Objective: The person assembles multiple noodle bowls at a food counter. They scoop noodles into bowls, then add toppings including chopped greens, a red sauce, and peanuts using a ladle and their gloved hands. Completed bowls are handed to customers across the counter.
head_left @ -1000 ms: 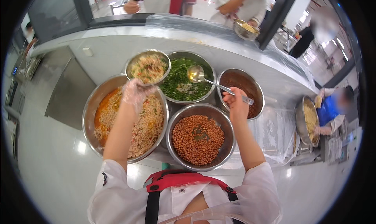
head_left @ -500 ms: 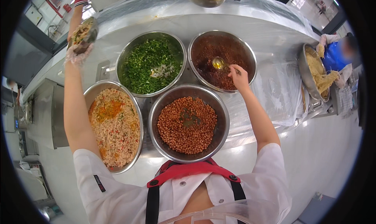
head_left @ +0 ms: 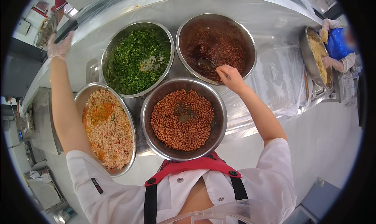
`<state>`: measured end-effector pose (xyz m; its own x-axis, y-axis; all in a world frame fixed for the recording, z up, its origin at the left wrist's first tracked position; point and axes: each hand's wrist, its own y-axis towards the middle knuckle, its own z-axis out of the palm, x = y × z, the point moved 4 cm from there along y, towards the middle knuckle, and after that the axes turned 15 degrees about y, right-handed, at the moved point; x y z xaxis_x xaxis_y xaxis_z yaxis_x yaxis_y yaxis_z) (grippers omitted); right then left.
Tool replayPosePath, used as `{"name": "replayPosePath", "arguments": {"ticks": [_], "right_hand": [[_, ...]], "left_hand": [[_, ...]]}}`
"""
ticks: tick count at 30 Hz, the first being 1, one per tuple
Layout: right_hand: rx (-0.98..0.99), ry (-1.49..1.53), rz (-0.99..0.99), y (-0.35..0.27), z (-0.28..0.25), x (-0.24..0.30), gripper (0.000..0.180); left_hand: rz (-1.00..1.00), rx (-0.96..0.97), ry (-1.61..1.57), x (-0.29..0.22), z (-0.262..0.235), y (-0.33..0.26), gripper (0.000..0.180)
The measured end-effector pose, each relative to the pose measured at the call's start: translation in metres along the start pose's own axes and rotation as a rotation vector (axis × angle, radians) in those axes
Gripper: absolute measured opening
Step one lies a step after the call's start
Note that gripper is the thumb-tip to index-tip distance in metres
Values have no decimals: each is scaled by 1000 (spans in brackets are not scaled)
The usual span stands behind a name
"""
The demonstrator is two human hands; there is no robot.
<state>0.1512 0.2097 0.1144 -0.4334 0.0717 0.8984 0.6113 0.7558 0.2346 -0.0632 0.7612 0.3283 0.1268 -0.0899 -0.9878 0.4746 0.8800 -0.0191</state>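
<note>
My right hand [head_left: 230, 77] is closed around the handle of a small metal ladle [head_left: 205, 62]. Its head rests in the dark red chili mixture [head_left: 231, 44] inside a large steel bowl [head_left: 255, 53]. At the far left my left hand [head_left: 60, 46], in a clear glove, is stretched out with its fingers apart. Just beyond those fingers is a metal bowl of food [head_left: 47, 28], beside another person's arm [head_left: 59, 8]. Whether my fingertips still touch that bowl is hard to see.
Bowls of chopped greens [head_left: 137, 55], reddish-brown beans or nuts [head_left: 182, 126] and crumbly pale food with orange powder [head_left: 107, 126] stand close together. On the right, a gloved person in a blue apron [head_left: 338, 44] handles noodles in a basin [head_left: 317, 53]. Plastic film [head_left: 274, 71] covers the counter.
My left hand has moved further left and released the food bowl near the other person. The ladle, holding yellow oil before, has lowered into the chili mixture. The view has shifted slightly.
</note>
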Motion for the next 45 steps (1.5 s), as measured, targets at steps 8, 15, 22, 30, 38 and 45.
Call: {"name": "replayPosePath", "arguments": {"ticks": [8,15,22,30,38,45], "right_hand": [[-51,308,183,-8,-15,-11,11],[-362,659,395,-15,-50,-33,19],[-481,855,412,-22,-67,-28,19],[-323,886,351,-60,-70,19,20],[43,617,491,-119,54,23,13],[332,120,-160,-180,142,62,18]], "left_hand": [[-261,663,-101,104,217,-74,79],[-309,508,-52,111,337,-161,72],[-260,386,60,116,374,-152,49],[-168,626,-130,143,375,-131,40],[-222,626,-76,133,325,-158,35],[-357,450,-196,104,160,-257,36]]}}
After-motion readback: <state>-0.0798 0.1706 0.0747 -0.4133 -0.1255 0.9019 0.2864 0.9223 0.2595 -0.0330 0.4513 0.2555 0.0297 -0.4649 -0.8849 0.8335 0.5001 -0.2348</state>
